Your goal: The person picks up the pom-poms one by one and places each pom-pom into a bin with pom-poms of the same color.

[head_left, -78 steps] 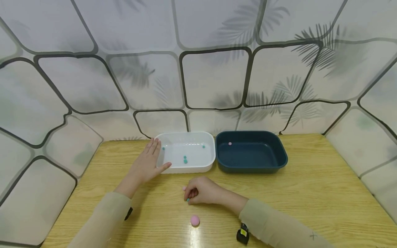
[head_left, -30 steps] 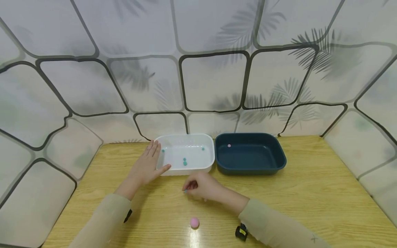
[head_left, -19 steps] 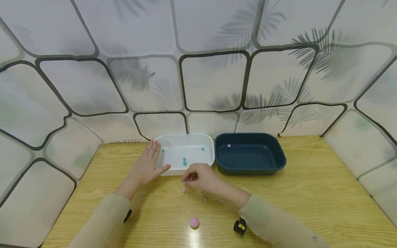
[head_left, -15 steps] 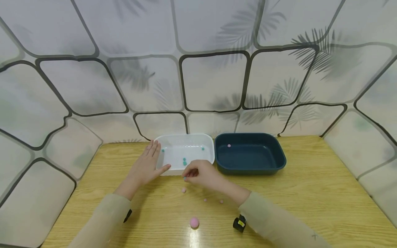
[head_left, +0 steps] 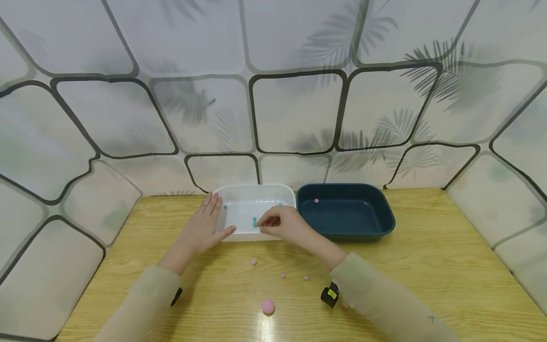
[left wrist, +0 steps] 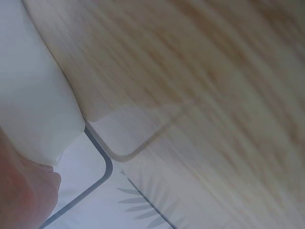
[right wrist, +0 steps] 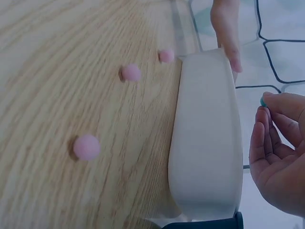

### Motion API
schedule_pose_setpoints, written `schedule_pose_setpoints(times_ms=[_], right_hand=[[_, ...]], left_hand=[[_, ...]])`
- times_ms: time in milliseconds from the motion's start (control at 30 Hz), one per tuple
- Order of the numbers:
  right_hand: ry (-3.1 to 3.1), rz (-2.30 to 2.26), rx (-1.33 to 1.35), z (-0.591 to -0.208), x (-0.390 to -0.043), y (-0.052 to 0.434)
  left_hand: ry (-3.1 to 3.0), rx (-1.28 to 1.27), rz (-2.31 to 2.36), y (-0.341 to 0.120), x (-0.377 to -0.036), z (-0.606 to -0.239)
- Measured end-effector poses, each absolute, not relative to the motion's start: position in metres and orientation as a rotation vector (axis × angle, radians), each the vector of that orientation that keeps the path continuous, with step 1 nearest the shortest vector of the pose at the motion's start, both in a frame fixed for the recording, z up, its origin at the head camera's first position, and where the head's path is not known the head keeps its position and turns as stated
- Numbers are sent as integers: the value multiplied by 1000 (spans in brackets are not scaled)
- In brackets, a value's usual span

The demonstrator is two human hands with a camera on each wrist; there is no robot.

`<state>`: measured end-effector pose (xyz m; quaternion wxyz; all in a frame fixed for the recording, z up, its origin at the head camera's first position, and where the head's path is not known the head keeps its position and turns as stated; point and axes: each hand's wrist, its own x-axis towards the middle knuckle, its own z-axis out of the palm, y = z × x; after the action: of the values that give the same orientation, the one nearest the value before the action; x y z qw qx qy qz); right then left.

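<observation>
A small teal ball [right wrist: 263,101] is pinched between the thumb and fingertip of my right hand [head_left: 288,223], which hovers over the front of the white tray [head_left: 243,236]. Within that tray lie several other teal balls [head_left: 254,224]. My left hand [head_left: 200,229] rests on the tray's left rim with its fingers straight and the thumb spread along the front edge. In the left wrist view, only part of the left hand [left wrist: 28,191] shows beside the white tray [left wrist: 38,86]. Part of the white tray's inside is hidden behind my right hand.
A dark blue tray [head_left: 350,236] stands against the white one's right side, with one pink ball [head_left: 316,201] inside. Nearer on the wooden table lie a larger pink ball [head_left: 268,307] and several small ones, including a pink ball [head_left: 254,261]. A patterned wall backdrop [head_left: 299,114] rises behind.
My right hand has lifted the teal ball from the table and carried it forward over the white tray. Small pink balls beneath it have come into view. My left hand has stayed put.
</observation>
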<state>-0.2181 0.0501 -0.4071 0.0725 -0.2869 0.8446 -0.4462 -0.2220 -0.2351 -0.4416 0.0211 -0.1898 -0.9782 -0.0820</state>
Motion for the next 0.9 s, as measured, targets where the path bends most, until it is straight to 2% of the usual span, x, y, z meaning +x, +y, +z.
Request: schedule_pose_setpoints(times_ms=[400, 900], right_hand=[[2641, -1300, -670, -414, -243, 54], [2716, -1277, -569, -415, -268, 62]], left_hand=[[-3025, -595, -260, -235, -222, -441], [-3040, -597, -237, -236, -224, -444]])
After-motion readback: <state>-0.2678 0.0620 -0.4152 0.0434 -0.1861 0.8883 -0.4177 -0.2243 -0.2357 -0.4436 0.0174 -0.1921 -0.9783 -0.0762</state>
